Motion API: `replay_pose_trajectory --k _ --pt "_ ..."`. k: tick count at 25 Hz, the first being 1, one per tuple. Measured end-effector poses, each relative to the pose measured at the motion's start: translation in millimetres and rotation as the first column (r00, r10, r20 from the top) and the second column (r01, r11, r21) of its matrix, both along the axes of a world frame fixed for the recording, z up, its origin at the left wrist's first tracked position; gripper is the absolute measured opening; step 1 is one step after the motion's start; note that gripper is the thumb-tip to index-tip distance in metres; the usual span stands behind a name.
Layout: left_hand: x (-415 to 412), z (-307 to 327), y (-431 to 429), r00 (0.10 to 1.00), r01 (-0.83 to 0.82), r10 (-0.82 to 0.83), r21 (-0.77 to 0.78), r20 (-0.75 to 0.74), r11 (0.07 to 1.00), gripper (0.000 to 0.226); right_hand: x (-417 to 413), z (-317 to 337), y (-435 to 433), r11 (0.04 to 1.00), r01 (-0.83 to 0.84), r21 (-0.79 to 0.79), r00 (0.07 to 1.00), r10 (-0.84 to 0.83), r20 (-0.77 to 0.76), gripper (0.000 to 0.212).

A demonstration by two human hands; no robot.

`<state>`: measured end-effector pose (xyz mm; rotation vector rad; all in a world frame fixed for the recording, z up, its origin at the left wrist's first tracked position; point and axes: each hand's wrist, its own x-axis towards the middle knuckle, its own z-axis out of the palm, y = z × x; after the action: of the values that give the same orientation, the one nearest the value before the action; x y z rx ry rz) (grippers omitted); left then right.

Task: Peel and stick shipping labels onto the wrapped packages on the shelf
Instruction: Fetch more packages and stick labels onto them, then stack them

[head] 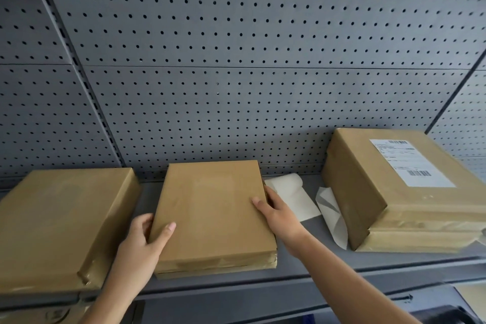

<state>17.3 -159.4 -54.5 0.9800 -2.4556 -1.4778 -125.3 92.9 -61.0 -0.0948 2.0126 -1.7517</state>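
Three brown wrapped packages lie on a grey shelf (328, 263). My left hand (142, 242) grips the left edge of the middle package (213, 213), thumb on top. My right hand (276, 213) holds its right edge, thumb on the top face. This middle package has no label on its top. The left package (60, 221) is also bare on top. The right package (389, 192) carries a white shipping label (410, 163) with barcodes.
Between the middle and right packages lie a white curled sheet of label paper (294, 194) and a peeled backing strip (332, 216). A grey pegboard wall (236, 60) stands behind the shelf. Another shelf level shows below.
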Motion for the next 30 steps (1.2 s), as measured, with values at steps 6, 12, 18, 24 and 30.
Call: replay_pose_trajectory --k 6,12,18,24,30 --pt "-16 32 25 0.945 0.211 -0.301 -0.466 -0.128 0.859 0.055 -24 1 37 0.964 0.202 0.175 0.961 -0.16 -0.226 0.036" --pt "-73 44 83 0.83 0.411 -0.531 -0.456 -0.171 0.789 0.037 -45 3 63 0.895 0.273 0.352 0.885 -0.091 -0.456 0.032" --pt "-120 32 125 0.734 0.547 -0.654 -0.414 -0.18 0.728 0.027 -71 -12 60 0.712 0.196 0.675 0.83 0.246 -0.5 0.055" --pt "-133 17 130 0.721 0.554 -0.662 -0.403 -0.206 0.728 0.021 -95 -28 52 0.566 0.089 0.819 0.813 0.433 -0.388 0.072" --pt "-135 11 126 0.712 0.561 -0.66 -0.371 -0.24 0.74 0.018 -113 -43 48 0.537 0.173 0.825 0.795 0.418 -0.439 0.048"
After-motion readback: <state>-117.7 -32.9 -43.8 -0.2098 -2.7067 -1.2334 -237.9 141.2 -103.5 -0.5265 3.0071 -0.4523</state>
